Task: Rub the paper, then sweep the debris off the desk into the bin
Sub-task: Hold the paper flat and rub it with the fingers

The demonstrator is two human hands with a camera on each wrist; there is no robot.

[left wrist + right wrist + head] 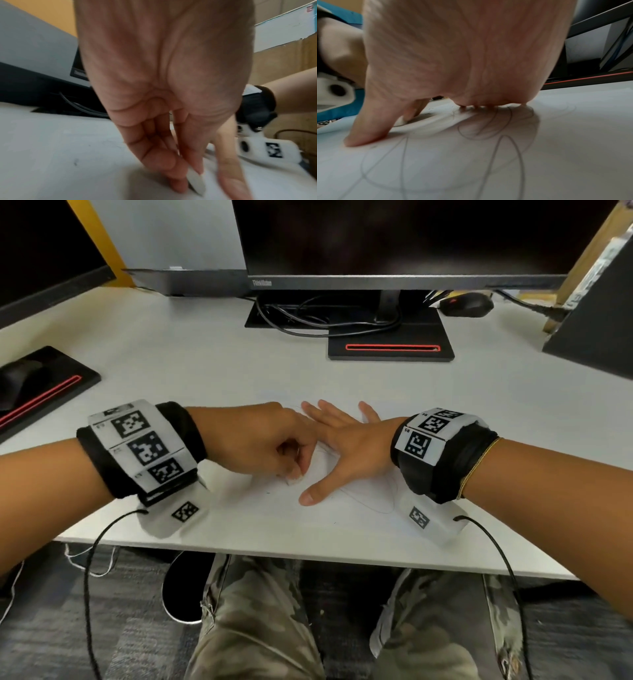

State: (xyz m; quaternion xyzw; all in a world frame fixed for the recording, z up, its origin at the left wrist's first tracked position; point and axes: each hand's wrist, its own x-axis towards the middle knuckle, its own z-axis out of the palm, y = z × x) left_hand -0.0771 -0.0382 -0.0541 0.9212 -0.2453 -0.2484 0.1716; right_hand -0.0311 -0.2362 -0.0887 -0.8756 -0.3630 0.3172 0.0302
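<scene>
A white sheet of paper (342, 518) with grey pencil scribbles (505, 155) lies on the white desk (205, 364) near its front edge. My left hand (274, 446) pinches a small white eraser (196, 182) between thumb and fingers, its tip down on the paper (102, 169). The eraser (294, 479) shows just below the curled fingers. My right hand (342, 446) lies flat on the sheet with fingers spread, thumb pressed toward the front, holding the paper down right beside the eraser. The bin is not in view.
A black monitor (411, 241) on its red-striped base (390, 349) stands behind the paper, with cables (308, 320) around it. A second base with a mouse (20, 378) sits at the left, another mouse (467, 304) at back right, a dark box (596, 330) far right.
</scene>
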